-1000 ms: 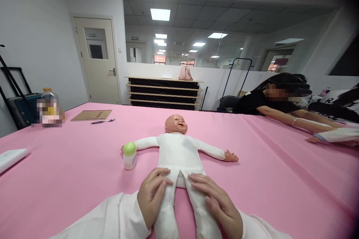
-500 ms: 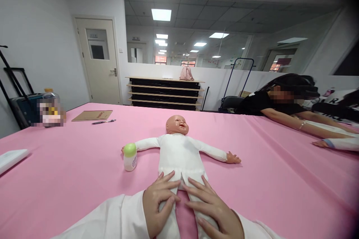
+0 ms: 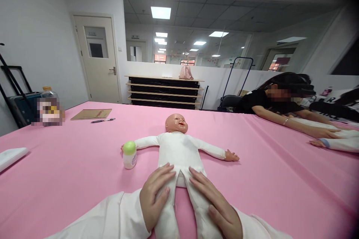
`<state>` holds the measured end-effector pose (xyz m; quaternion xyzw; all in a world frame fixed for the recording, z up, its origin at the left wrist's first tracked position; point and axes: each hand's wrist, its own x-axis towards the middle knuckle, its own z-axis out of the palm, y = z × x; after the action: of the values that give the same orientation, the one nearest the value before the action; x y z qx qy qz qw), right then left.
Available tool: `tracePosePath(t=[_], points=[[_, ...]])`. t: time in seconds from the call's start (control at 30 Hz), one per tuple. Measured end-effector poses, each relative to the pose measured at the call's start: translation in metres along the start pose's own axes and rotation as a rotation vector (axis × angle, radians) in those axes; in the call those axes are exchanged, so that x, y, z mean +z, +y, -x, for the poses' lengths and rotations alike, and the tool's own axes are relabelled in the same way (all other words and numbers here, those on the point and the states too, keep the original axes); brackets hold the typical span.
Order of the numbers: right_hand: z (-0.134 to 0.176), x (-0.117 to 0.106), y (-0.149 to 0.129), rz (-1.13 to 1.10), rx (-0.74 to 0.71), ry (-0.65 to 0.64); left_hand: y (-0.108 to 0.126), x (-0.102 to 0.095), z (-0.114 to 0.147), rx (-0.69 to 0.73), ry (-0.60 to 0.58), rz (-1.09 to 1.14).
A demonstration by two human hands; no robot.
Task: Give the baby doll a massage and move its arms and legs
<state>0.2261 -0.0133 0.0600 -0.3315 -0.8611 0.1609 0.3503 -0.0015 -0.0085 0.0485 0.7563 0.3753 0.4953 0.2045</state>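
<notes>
A baby doll (image 3: 181, 151) in a white cloth body lies on its back on the pink tablecloth (image 3: 92, 171), arms spread and head away from me. My left hand (image 3: 156, 196) rests with fingers stretched over the doll's hip and thigh on the left. On the other thigh lies my right hand (image 3: 214, 203), its fingers extended and slanting up toward the hip. Neither hand grips anything; both touch the white cloth. Beside the doll's left-side hand stands a small bottle (image 3: 129, 155) with a green cap.
At the back left lie a brown notebook (image 3: 91, 114) and a pen (image 3: 103, 120), near a plastic bottle (image 3: 49, 106). A white object (image 3: 11, 158) sits at the left edge. Another person (image 3: 269, 102) leans over the table at right, hands on a second doll (image 3: 340, 143).
My hands have moved slightly outward and up the doll's thighs toward the hips. Their fingers lie closer together than before. The other person's hand has shifted on the second doll.
</notes>
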Motion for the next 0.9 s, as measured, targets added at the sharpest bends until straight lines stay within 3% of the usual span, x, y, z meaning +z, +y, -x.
tracePosePath(t=[0.17,0.47,0.53,0.67,0.8,0.9], points=[[-0.002,0.006,0.008,0.143,0.027,-0.054,-0.011,0.011,0.001,-0.027,-0.107,-0.088],[-0.007,-0.004,-0.010,0.106,-0.228,-0.265,0.010,-0.003,0.002,0.112,-0.285,0.016],[-0.006,-0.001,-0.017,0.037,-0.240,-0.245,0.016,-0.007,0.004,0.123,-0.257,0.064],[-0.005,0.006,-0.032,-0.241,-0.272,-0.080,0.017,-0.008,0.012,0.101,-0.119,0.158],[-0.007,0.003,-0.031,-0.463,-0.166,0.060,-0.007,0.000,0.012,-0.162,0.130,0.384],[-0.012,-0.005,-0.013,-0.533,-0.058,0.211,-0.022,0.005,0.005,-0.362,0.226,0.463]])
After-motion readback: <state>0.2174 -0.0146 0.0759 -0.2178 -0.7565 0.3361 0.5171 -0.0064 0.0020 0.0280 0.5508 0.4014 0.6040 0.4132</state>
